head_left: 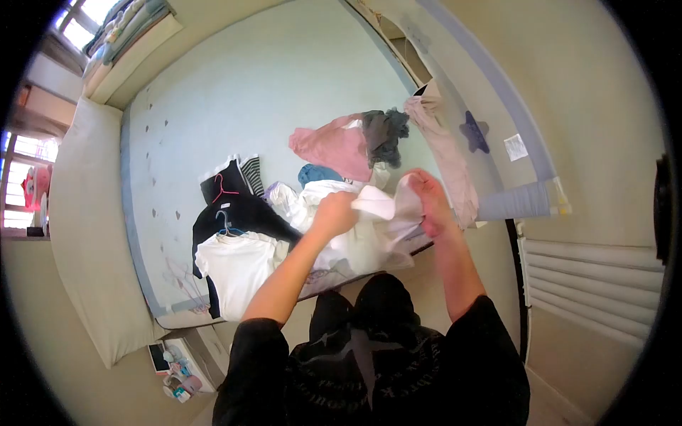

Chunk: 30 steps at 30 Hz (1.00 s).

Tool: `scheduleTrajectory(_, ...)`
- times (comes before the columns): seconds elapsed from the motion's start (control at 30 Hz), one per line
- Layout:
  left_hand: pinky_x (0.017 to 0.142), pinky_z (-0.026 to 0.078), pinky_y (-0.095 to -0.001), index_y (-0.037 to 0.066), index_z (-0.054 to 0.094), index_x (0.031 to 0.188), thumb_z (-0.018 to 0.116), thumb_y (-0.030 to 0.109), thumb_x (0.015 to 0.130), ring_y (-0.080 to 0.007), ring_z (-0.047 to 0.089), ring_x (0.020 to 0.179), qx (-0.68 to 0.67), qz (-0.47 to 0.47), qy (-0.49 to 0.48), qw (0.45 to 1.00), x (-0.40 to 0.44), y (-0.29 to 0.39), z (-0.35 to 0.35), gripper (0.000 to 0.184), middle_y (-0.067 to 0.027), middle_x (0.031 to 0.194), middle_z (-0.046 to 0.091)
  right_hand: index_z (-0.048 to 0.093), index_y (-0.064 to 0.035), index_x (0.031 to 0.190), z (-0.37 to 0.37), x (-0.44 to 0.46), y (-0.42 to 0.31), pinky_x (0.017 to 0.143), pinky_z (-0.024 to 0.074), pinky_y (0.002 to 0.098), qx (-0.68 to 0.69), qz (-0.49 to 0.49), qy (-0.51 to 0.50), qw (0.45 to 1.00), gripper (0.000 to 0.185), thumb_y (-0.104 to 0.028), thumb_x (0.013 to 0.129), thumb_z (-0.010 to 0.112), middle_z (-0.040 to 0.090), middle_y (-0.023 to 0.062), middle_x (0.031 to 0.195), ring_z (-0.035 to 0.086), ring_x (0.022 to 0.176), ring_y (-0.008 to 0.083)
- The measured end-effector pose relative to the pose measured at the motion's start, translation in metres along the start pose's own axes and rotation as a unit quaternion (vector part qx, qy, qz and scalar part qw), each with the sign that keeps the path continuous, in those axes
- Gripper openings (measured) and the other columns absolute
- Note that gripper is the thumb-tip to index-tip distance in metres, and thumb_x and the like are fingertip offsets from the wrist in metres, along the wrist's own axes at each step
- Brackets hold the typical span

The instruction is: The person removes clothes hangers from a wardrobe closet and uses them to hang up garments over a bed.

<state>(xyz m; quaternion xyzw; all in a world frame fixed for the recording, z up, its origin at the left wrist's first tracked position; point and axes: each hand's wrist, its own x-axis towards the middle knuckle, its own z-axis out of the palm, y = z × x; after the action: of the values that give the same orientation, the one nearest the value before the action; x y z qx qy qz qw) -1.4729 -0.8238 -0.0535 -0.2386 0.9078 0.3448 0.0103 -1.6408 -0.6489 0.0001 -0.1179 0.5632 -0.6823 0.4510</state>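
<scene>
A white garment [355, 245] is stretched between my two hands at the bed's near edge; its kind is hard to make out. My left hand [335, 215] is closed on its left side. On the other side, my right hand [429, 201] grips the cloth, slightly smeared by motion. Other white clothes [321, 190] lie bunched just beyond my left hand. Behind them are a blue rolled cloth [319, 174], a pink garment [334, 145] and a dark grey garment [383, 135].
Left on the bed [256, 78] lie a white T-shirt [238, 263] on a blue hanger, a black top [249, 216] and dark clothing with a pink hanger [223, 187]. A pale pink garment [447, 153] hangs along the right rail. A radiator-like slatted panel [597, 277] stands right.
</scene>
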Motion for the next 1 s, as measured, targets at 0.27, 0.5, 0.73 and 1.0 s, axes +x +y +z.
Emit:
scheduleTrajectory(0.27, 0.102, 0.051, -0.0474, -0.007, 0.047, 0.136, 0.050, 0.000, 0.076, -0.0355, 0.065, 0.112, -0.792, -0.130, -0.111, 0.587, 0.003, 0.029, -0.039, 0.061, -0.0209, 0.129, 0.061, 0.051, -0.0045, 0.136, -0.056, 0.014, -0.008, 0.089, 0.0474, 0.0318, -0.499, -0.329, 0.191, 0.778, 0.069, -0.026, 0.080, 0.084, 0.053, 0.0080, 0.130, 0.054, 0.112, 0.0167)
scheduleTrajectory(0.5, 0.105, 0.046, -0.0539, 0.000, 0.049, 0.139, 0.052, 0.023, 0.089, -0.0389, 0.060, 0.120, -0.936, 0.025, -0.199, 0.289, 0.010, 0.050, -0.022, 0.056, -0.0210, 0.134, 0.059, 0.044, -0.0065, 0.146, -0.006, 0.020, 0.076, 0.107, 0.0429, 0.0386, -0.162, -0.037, -0.091, 0.982, 0.077, -0.011, 0.078, 0.080, 0.046, 0.0101, 0.142, 0.050, 0.127, 0.0247)
scheduleTrajectory(0.73, 0.095, 0.053, -0.0512, 0.000, 0.055, 0.131, 0.054, 0.032, 0.091, -0.0378, 0.064, 0.107, -0.938, -0.022, -0.091, 0.333, 0.009, 0.059, -0.043, 0.051, -0.0181, 0.121, 0.066, 0.030, -0.0135, 0.156, -0.008, 0.060, 0.134, 0.112, 0.0374, 0.0400, -0.233, -0.093, -0.108, 0.962, 0.091, -0.006, 0.077, 0.075, 0.039, 0.0136, 0.153, 0.040, 0.140, 0.0290)
scheduleTrajectory(1.0, 0.101, 0.052, -0.0487, 0.000, 0.052, 0.138, 0.054, 0.037, 0.098, -0.0349, 0.064, 0.116, -0.925, -0.029, -0.104, 0.365, 0.008, 0.027, -0.067, 0.055, -0.0189, 0.130, 0.063, 0.061, -0.0037, 0.128, 0.047, 0.051, 0.033, 0.095, 0.0464, 0.0414, -0.411, -0.276, -0.147, 0.856, 0.040, -0.015, 0.090, 0.065, 0.061, 0.0194, 0.124, 0.058, 0.116, 0.0321)
